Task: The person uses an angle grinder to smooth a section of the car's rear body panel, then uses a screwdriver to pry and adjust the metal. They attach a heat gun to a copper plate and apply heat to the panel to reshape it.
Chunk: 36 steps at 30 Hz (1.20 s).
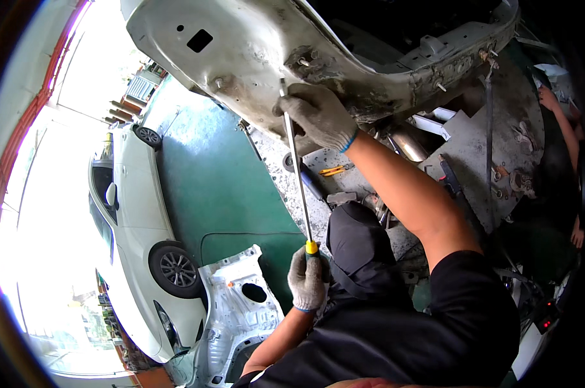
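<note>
The gloved left hand (307, 283) is gripping the yellow-collared handle (312, 247) of the long screwdriver (298, 173), while the gloved right hand (320, 115) is pinching its shaft (293, 147) near the tip (281, 82), seemingly for steadying it at the car-body panel (250, 48), whose contact I am not seeing clearly.

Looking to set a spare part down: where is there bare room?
The widest patch is green floor between the white car and the speckled platform, beyond the cable. Crowded: the platform, with yellow pliers and a blue tool; and left of the left hand, where the silver panel sits.
</note>
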Available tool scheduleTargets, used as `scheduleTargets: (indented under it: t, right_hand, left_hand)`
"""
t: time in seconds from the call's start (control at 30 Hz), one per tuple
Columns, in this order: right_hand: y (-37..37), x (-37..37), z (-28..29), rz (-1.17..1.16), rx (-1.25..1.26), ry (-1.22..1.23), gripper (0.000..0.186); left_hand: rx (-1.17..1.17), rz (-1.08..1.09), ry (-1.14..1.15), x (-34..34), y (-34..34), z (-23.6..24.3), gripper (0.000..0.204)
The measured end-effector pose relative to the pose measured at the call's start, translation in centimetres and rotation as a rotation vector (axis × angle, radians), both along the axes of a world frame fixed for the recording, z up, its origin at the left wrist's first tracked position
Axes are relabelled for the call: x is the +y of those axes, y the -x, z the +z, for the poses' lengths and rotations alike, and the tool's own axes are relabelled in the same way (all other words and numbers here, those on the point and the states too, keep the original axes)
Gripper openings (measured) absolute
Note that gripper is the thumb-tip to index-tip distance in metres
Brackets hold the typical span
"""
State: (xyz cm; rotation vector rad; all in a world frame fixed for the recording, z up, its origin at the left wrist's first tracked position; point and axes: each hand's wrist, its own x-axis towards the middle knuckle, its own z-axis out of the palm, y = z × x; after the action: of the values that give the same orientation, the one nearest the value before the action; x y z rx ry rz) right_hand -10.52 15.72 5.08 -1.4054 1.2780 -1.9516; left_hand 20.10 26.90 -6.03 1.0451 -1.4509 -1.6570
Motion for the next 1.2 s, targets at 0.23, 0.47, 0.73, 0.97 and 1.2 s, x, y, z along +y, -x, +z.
scheduleTargets:
  t: [0.23,0.47,0.73,0.97,1.2]
  right_hand:
    - [-0.2,0.5,-0.5,-0.130,-0.248,0.091,0.036]
    - [-0.2,0.2,0.1,-0.076,-0.283,0.082,0.030]
    - [-0.8,-1.0,-0.3,-0.269,-0.020,0.100,0.027]
    - [-1.9,-1.4,0.1,-0.158,-0.536,0.243,0.028]
    - [-1.8,-1.4,-0.4,-0.282,-0.332,0.098,0.025]
  left_hand:
    - [-0.092,-0.068,0.062,-2.1,-0.5,2.0,0.042]
    - [0.026,-0.219,-0.141,-2.0,0.5,2.9,0.064]
    - [0.141,-0.127,-0.223,-0.3,2.8,-0.5,0.062]
    - [0.121,-0.239,-0.159,-4.2,1.8,-1.3,0.062]
    - [0.158,-0.261,-0.224,-4.3,1.4,-1.9,0.065]
